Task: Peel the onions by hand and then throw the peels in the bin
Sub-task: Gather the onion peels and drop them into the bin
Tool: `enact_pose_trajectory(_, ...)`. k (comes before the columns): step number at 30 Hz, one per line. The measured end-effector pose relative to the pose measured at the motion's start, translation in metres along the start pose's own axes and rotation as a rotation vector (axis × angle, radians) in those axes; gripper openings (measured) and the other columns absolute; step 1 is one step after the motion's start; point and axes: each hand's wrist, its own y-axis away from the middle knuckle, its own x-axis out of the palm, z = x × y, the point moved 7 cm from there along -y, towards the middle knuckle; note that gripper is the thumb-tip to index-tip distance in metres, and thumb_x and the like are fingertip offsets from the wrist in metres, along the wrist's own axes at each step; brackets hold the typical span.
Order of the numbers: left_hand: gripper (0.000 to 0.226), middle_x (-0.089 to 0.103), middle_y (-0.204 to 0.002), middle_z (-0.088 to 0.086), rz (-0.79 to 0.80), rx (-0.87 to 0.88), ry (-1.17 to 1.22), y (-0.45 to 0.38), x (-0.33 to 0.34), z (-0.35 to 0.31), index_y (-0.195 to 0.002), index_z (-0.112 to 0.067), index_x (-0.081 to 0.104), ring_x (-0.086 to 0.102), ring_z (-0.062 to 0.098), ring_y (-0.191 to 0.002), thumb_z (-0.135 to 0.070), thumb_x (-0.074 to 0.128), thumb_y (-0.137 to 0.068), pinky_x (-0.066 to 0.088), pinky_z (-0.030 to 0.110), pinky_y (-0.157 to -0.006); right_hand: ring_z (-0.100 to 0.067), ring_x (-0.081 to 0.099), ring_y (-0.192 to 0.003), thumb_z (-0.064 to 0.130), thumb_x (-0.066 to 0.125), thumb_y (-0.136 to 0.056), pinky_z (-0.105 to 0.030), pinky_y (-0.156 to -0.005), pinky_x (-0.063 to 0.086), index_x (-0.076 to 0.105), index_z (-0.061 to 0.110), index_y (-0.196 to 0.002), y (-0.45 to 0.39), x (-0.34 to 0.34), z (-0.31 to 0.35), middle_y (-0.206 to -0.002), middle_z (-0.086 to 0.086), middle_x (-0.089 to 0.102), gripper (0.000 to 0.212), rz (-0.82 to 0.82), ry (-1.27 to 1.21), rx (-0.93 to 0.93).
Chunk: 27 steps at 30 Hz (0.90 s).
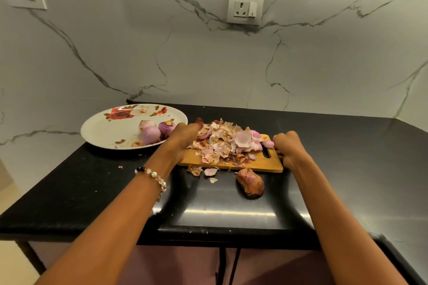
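A black countertop (97, 183) runs below a marbled wall (208, 65) that carries two socket plates (245, 7). On the counter a wooden cutting board (259, 164) lies with its long axis running left to right, its handle slot (268, 152) at the right end, and a heap of onion peels (228, 143) covers most of its top. Both forearms reach forward from the lower corners, and the hands sit at opposite ends of the board. The left hand (183, 137), with a beaded bracelet (152, 177) on its wrist, is at the board's left end with its fingers curled down against the edge of the peel heap; whether they pinch the board or only press the peels is hard to tell from behind. The right hand (288, 147) grips the right end of the board just past the slot, knuckles up, fingers wrapped over the edge, the nearest peels just beside its fingertips. To the left, a floral plate (104, 132) holds three peeled onions (150, 134) clustered at its right side, close to the left hand. In front of the board an unpeeled onion (250, 183) lies on the counter, its long axis tilted from upper left to lower right, with a few loose scraps (203, 171) to its left.
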Motion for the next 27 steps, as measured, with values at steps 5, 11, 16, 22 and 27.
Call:
enact_pose_trajectory(5,0.075,0.028,-0.154,0.009,0.080,0.006,0.276,-0.011,0.009,-0.002,-0.146,-0.015,0.033,0.029,0.031,-0.140,-0.060,0.051,-0.089,0.028,0.042,-0.110,-0.025,0.047,-0.091,-0.001,0.055,-0.089,-0.037,-0.072,0.040,0.055,-0.003,-0.108,-0.003,0.000,-0.001,-0.104,-0.014,0.052,0.019,0.003,-0.297,0.023)
enact_pose_trajectory(11,0.053,0.056,-0.127,0.003,-0.031,0.085,0.481,-0.023,-0.003,-0.014,-0.114,-0.019,0.059,0.048,0.025,-0.121,-0.063,0.054,-0.085,0.039,0.043,-0.106,-0.026,0.061,-0.088,-0.005,0.053,-0.091,-0.044,-0.087,0.055,0.069,0.001,-0.089,-0.002,-0.007,0.007,-0.095,-0.016,0.065,0.017,0.007,-0.665,0.008)
enact_pose_trajectory(16,0.040,0.071,-0.096,0.007,-0.040,0.171,0.517,-0.025,-0.008,-0.021,-0.085,-0.020,0.068,0.063,0.027,-0.102,-0.055,0.049,-0.092,0.045,0.050,-0.100,-0.022,0.064,-0.092,-0.004,0.044,-0.098,-0.036,-0.085,0.056,0.066,-0.001,-0.113,-0.009,-0.007,0.012,-0.099,-0.011,0.068,0.027,-0.001,-0.810,-0.060)
enact_pose_trajectory(22,0.032,0.068,-0.105,0.001,-0.026,0.281,0.539,-0.024,-0.010,-0.021,-0.098,-0.022,0.064,0.062,0.017,-0.099,-0.045,0.043,-0.098,0.050,0.032,-0.080,-0.022,0.068,-0.082,0.001,0.041,-0.100,-0.040,-0.075,0.059,0.067,0.007,-0.094,-0.015,-0.004,0.018,-0.080,-0.006,0.073,0.028,0.068,-1.006,-0.125)
enact_pose_trajectory(27,0.026,0.065,-0.118,-0.002,-0.135,0.295,0.465,-0.038,-0.021,-0.007,-0.120,-0.022,0.061,0.058,0.019,-0.112,-0.030,0.046,-0.100,0.051,0.037,-0.092,-0.019,0.069,-0.081,0.007,0.053,-0.097,-0.038,-0.086,0.056,0.067,0.007,-0.098,-0.019,-0.007,0.022,-0.085,-0.006,0.072,0.014,0.146,-0.983,-0.226)
